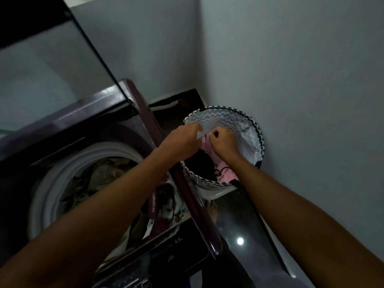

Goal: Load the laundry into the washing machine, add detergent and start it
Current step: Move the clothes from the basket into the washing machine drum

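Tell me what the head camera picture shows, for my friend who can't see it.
Both hands, left hand and right hand, reach into a zigzag laundry basket, gripping a pink cloth. Beside it, the open washing machine already holds clothes.

Washing machine (pixel 87 142): top-loading, dark purple-brown casing, set at the left. The lid (pixel 52 65) is raised upright at the back. The round drum opening is ringed by a pale grey rim (pixel 49 183) and is seen partly filled with crumpled beige and tan clothes (pixel 104 173).

Laundry basket (pixel 245 129): round, soft-sided, patterned with grey and white zigzags, edged in black-and-white trim. It is stood on the dark floor just beside the machine's right flank, in the wall corner.

Basket contents: a pink garment (pixel 223 175) and a black garment (pixel 204 161) are lain together inside; a thin dark cord is draped across the pink one.
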Action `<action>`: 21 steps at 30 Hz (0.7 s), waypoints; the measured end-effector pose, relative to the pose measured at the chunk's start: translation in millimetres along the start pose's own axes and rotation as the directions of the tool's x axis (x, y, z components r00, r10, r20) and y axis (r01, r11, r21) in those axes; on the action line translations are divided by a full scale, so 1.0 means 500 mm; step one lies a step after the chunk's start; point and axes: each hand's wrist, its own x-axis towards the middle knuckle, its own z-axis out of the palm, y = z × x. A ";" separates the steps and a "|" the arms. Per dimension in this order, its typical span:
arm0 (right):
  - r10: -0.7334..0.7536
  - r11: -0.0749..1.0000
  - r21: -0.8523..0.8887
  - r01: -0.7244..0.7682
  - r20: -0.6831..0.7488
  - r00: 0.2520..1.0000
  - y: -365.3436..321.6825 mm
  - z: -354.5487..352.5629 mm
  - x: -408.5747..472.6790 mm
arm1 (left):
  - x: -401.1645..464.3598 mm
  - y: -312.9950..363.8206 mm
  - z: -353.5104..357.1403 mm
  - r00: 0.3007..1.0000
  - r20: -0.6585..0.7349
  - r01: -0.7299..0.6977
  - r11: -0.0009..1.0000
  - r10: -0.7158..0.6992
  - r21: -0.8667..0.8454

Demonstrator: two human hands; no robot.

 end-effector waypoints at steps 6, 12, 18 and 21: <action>0.150 0.989 -0.025 -0.149 0.227 0.962 0.106 0.038 0.045 | 0.097 0.005 0.070 0.964 0.241 0.092 0.992 -0.111 0.089; 0.377 0.922 -0.074 -0.381 0.397 0.837 0.238 0.168 0.133 | 0.198 -0.057 0.192 0.783 0.540 0.163 0.940 -0.309 0.301; 0.521 0.838 -0.143 -0.526 0.493 0.696 0.354 0.311 0.192 | 0.278 -0.123 0.315 0.720 0.592 0.142 0.912 -0.363 0.385; 0.551 0.807 -0.130 -0.576 0.517 0.655 0.396 0.375 0.216 | 0.285 -0.152 0.344 0.723 0.598 0.097 0.908 -0.346 0.408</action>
